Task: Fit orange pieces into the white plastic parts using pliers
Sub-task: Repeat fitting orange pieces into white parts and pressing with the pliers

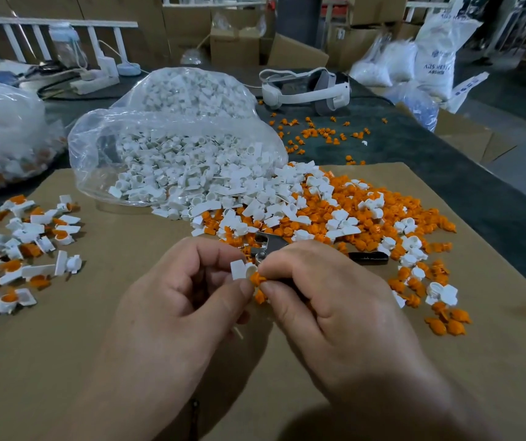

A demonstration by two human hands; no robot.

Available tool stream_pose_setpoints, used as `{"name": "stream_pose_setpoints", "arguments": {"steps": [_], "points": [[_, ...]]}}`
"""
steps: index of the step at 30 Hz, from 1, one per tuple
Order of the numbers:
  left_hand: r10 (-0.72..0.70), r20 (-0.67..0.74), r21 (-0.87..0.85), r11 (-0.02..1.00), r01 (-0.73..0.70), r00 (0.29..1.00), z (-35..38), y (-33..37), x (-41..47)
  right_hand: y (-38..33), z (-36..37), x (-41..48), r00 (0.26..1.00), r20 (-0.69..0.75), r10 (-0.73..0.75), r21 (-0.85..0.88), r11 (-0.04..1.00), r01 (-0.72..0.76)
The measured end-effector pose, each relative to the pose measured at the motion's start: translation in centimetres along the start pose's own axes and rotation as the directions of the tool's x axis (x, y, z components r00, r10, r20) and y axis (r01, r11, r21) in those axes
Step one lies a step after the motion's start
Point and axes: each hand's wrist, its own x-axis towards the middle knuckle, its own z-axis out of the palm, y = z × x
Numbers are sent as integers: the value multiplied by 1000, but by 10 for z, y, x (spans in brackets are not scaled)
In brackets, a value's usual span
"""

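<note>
My left hand (188, 291) pinches a small white plastic part (241, 269) above the cardboard sheet. My right hand (322, 297) pinches an orange piece (257, 278) that touches the opening of the white part. A second orange piece (260, 296) shows just under my right thumb. The pliers (269, 245) poke out past my right fingers, metal jaws toward the pile and a black handle (368, 258) to the right; whether my right hand also holds them is hidden.
A mixed heap of white parts and orange pieces (334, 211) spills from a clear bag (172, 160) ahead. Parts with orange pieces in them (23, 249) lie at the left. A white headset (306, 89) and more bags sit at the back. The cardboard sheet (128, 361) covers the near table.
</note>
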Motion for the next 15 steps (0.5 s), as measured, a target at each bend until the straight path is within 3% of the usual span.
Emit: {"name": "stream_pose_setpoints", "arguments": {"steps": [9,15], "points": [[5,52,152,988,-12,999,0,0,-3,-4,-4,2,994,105,12,-68,998,-5],[-107,91,-43,993,112,990,0,-10,0,-7,-5,4,985,175,-9,-181,983,41]]}}
